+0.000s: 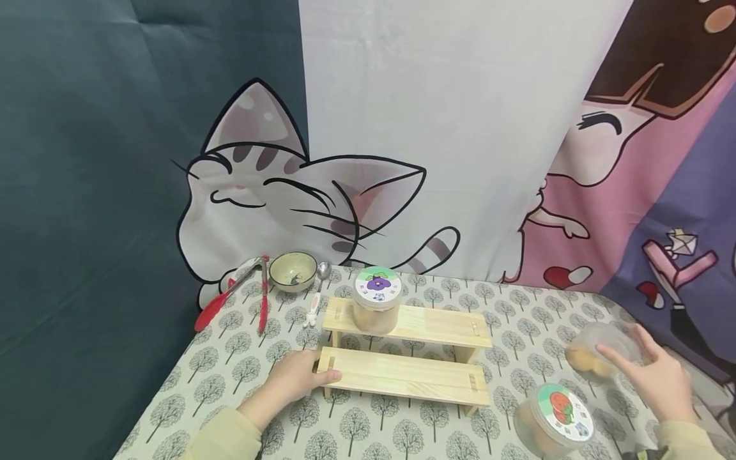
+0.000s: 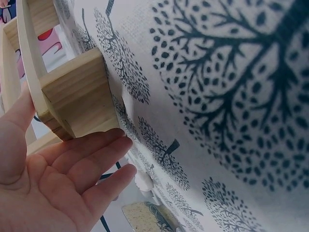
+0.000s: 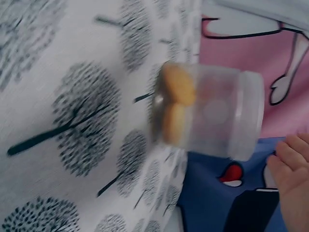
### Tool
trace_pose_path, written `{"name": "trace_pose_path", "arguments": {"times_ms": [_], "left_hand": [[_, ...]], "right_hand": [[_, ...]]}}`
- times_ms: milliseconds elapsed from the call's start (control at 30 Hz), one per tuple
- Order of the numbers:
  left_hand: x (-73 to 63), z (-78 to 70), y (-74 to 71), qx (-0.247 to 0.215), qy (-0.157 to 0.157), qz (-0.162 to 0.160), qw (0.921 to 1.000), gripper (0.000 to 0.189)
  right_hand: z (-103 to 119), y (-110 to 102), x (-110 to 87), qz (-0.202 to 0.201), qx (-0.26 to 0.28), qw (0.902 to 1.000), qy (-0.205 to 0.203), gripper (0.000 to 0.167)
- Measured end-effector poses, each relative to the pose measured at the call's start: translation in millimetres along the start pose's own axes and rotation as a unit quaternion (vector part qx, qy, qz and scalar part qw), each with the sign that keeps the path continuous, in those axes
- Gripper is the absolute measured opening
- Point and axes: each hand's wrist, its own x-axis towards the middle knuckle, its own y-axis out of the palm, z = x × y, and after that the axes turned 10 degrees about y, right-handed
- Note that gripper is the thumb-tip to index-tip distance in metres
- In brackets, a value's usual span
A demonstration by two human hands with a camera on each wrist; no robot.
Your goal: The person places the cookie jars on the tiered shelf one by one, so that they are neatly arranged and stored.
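At the left end of a two-step wooden rack my left hand holds the lower board, thumb on top. In the left wrist view, its fingers stretch down along the rack's leg. My right hand has its thumb and fingers spread beside a clear jar with yellow-orange rounded pieces in the bottom. The right wrist view shows that hand apart from the jar. A jar with a tomato-picture lid stands in front, and a jar with an eggplant-picture lid sits on the upper step.
Behind the rack's left end lie red-tipped tongs, a small bowl and a spoon with a white handle. A tree-print cloth covers the table. Printed curtains hang behind it.
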Motion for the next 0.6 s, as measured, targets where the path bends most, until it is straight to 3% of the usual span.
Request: {"name": "trace_pose_path", "arguments": {"times_ms": [200, 400, 600], "left_hand": [[0.2, -0.9, -0.5, 0.006, 0.001, -0.004, 1.0000, 0.047], [0.1, -2.0, -0.7, 0.003, 0.002, -0.005, 1.0000, 0.045], [-1.3, -1.9, -0.2, 0.000, -0.001, -0.002, 1.0000, 0.046]], "right_hand": [[-7.4, 3.7, 7.6, -0.037, -0.018, 0.9991, 0.013, 0.099], [-11.5, 8.6, 13.2, -0.036, -0.034, 0.9987, 0.013, 0.099], [-15.3, 15.2, 18.1, -0.035, -0.033, 0.9979, 0.043, 0.100]]}}
